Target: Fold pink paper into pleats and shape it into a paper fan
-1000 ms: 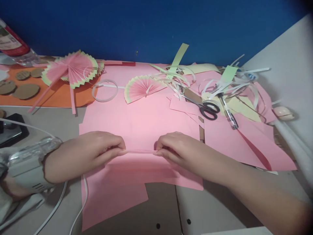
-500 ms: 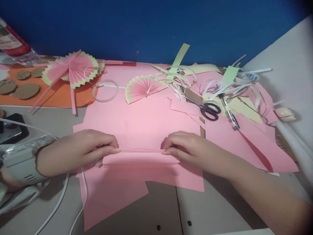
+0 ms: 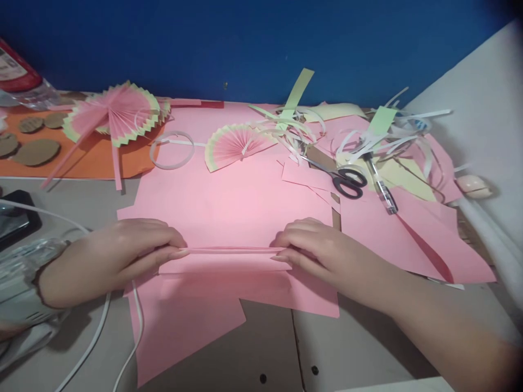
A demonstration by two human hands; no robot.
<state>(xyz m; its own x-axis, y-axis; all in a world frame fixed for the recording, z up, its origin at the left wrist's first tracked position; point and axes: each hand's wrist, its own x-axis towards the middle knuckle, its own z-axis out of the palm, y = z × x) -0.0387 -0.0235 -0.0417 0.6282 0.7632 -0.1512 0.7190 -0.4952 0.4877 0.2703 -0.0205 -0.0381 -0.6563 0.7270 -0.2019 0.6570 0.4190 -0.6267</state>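
Observation:
A pink paper sheet (image 3: pixel 232 207) lies in front of me with a narrow pleat folded along its near edge (image 3: pixel 229 256). My left hand (image 3: pixel 131 250) pinches the left end of that fold, fingers closed on it. My right hand (image 3: pixel 314 247) pinches the right end in the same way. More pink paper (image 3: pixel 183 321) lies underneath, toward me.
Two pleated pink-and-yellow paper fans (image 3: pixel 114 111) (image 3: pixel 235 144) lie at the back. Scissors (image 3: pixel 341 178), a pen (image 3: pixel 379 185) and curled paper strips (image 3: pixel 368 139) sit to the right. A tape ring (image 3: pixel 171 149), cardboard discs (image 3: pixel 35 152) on orange paper, a phone (image 3: pixel 12 218) and white cables (image 3: pixel 102 332) are left.
My hands have slid apart along the fold, the left further left and the right slightly right. The folded strip now shows as a longer, wider pleat between them.

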